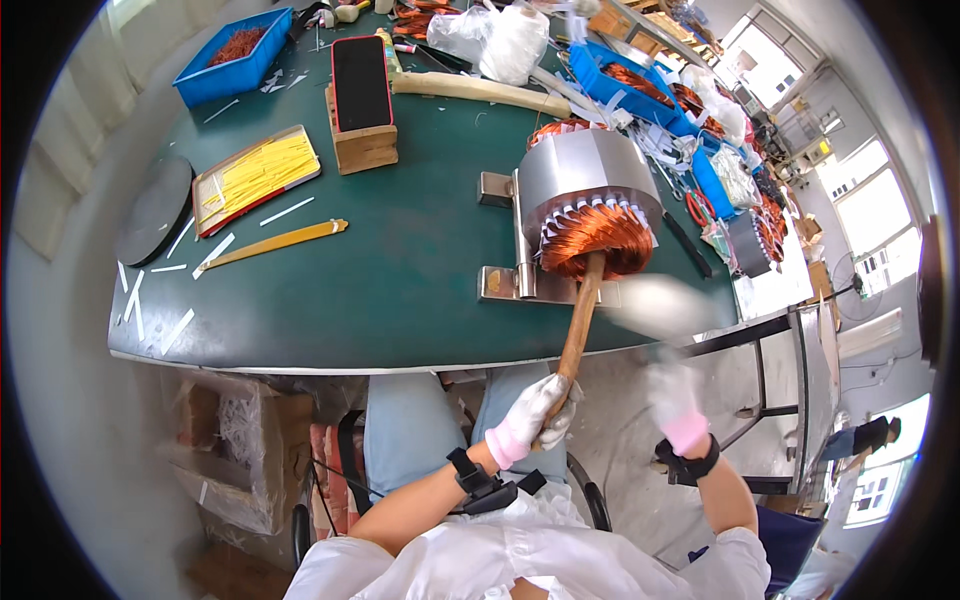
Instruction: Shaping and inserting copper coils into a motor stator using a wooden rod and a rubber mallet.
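Note:
A motor stator (585, 175), a steel ring with copper windings (610, 240) bulging toward me, rests on a metal stand (525, 284) on the green table. My left hand (540, 410), in a white glove with a pink cuff, is closed around a wooden stick (580, 325). The stick's far end presses at the near windings, where its tip is hidden. To its right, my gloved right hand (676, 400) is smeared by motion. Just beyond that hand is a blurred whitish mallet-like tool (660, 307), which it appears to grip; its handle is not clear.
A phone (361, 85) leans on a wooden block (365, 150). At left lie a tray of yellow strips (258, 178), a flat yellow stick (275, 244) and a dark disc (156, 212). Blue bins (233, 57) stand farther back. A black-handled knife (688, 245) lies right of the stator.

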### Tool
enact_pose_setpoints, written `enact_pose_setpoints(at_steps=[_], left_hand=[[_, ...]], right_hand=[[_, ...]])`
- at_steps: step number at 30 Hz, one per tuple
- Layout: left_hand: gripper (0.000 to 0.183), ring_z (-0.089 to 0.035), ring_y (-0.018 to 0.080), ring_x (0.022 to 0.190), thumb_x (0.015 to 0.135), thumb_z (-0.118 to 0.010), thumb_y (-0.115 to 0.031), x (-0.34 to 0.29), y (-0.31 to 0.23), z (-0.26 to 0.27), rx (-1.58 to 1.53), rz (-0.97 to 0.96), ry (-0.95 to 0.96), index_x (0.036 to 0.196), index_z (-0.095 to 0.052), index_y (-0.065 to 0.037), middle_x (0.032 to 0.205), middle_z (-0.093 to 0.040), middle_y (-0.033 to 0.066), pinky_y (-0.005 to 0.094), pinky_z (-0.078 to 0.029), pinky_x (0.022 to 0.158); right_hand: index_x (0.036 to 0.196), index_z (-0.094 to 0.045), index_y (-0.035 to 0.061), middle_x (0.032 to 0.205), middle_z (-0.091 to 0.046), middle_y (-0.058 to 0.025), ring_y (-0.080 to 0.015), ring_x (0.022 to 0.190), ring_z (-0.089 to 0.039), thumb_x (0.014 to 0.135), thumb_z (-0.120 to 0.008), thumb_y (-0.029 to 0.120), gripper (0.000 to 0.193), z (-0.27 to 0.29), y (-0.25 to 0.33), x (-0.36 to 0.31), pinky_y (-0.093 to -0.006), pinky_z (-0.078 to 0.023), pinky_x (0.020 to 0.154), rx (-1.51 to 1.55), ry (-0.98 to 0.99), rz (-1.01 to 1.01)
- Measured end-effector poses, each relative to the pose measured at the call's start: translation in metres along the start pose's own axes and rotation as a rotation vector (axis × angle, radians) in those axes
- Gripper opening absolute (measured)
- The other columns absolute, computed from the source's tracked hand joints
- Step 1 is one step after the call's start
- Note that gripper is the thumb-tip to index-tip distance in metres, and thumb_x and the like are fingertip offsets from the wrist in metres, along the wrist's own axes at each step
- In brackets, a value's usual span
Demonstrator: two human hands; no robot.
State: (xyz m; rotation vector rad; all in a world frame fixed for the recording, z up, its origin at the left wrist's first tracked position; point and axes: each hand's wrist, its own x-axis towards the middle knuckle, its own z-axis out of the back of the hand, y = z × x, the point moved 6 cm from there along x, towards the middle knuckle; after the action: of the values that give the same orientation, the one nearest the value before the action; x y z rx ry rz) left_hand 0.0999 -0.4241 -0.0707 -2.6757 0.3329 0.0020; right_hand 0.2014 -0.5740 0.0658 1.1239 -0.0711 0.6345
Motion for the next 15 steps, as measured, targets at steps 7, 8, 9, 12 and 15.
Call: enact_pose_setpoints(at_steps=[7, 8, 9, 12, 15], left_hand=[[0.039, -0.027, 0.0062, 0.035, 0.095, -0.041, -0.046, -0.020, -0.018, -0.025, -0.042, 0.030, 0.080, 0.091, -0.047, -0.008, 0.056, -0.037, -0.0017, 0.0216, -0.021, 0.032], [0.039, -0.027, 0.0062, 0.035, 0.095, -0.041, -0.046, -0.012, -0.010, -0.012, -0.036, 0.028, 0.083, 0.091, -0.047, -0.008, 0.056, -0.037, -0.0017, 0.0216, -0.021, 0.032], [0.039, -0.027, 0.0066, 0.035, 0.094, -0.042, -0.047, -0.002, 0.002, -0.005, -0.188, 0.060, 0.156, 0.091, -0.047, -0.008, 0.055, -0.037, -0.0015, 0.0219, -0.021, 0.032], [0.042, -0.026, 0.0076, 0.035, 0.092, -0.043, -0.051, -0.001, 0.005, 0.001, -0.167, 0.059, 0.140, 0.092, -0.046, -0.009, 0.056, -0.037, -0.0009, 0.0223, -0.021, 0.033], [0.040, -0.026, 0.0070, 0.035, 0.092, -0.044, -0.049, -0.017, -0.019, -0.003, -0.269, 0.122, 0.079, 0.091, -0.045, -0.009, 0.056, -0.038, -0.0012, 0.0224, -0.022, 0.033]], right_hand=[[0.098, -0.054, 0.0084, 0.071, -0.059, -0.0135, -0.0311, 0.055, -0.057, 0.087, -0.054, 0.020, 0.016, -0.023, 0.044, 0.001, -0.0397, -0.044, 0.050, -0.863, 0.379, 0.293], [0.096, -0.054, 0.0081, 0.070, -0.059, -0.0138, -0.0315, 0.055, -0.057, 0.087, -0.055, 0.021, 0.016, -0.032, 0.028, 0.001, -0.0396, -0.044, 0.050, -0.817, 0.374, 0.246], [0.095, -0.054, 0.0078, 0.069, -0.058, -0.0142, -0.0319, 0.054, -0.056, 0.087, -0.055, 0.023, 0.018, -0.038, 0.017, 0.001, -0.0395, -0.043, 0.049, -0.793, 0.362, 0.195], [0.091, -0.054, 0.0070, 0.066, -0.057, -0.0153, -0.0331, 0.051, -0.054, 0.086, -0.057, 0.029, 0.023, -0.049, -0.020, 0.007, -0.0391, -0.042, 0.048, -0.656, 0.328, 0.056], [0.098, -0.054, 0.0055, 0.071, -0.055, -0.0191, -0.0352, 0.061, -0.058, 0.082, -0.062, 0.022, 0.025, -0.034, 0.047, 0.042, -0.0419, -0.044, 0.053, -0.709, 0.392, 0.166]])
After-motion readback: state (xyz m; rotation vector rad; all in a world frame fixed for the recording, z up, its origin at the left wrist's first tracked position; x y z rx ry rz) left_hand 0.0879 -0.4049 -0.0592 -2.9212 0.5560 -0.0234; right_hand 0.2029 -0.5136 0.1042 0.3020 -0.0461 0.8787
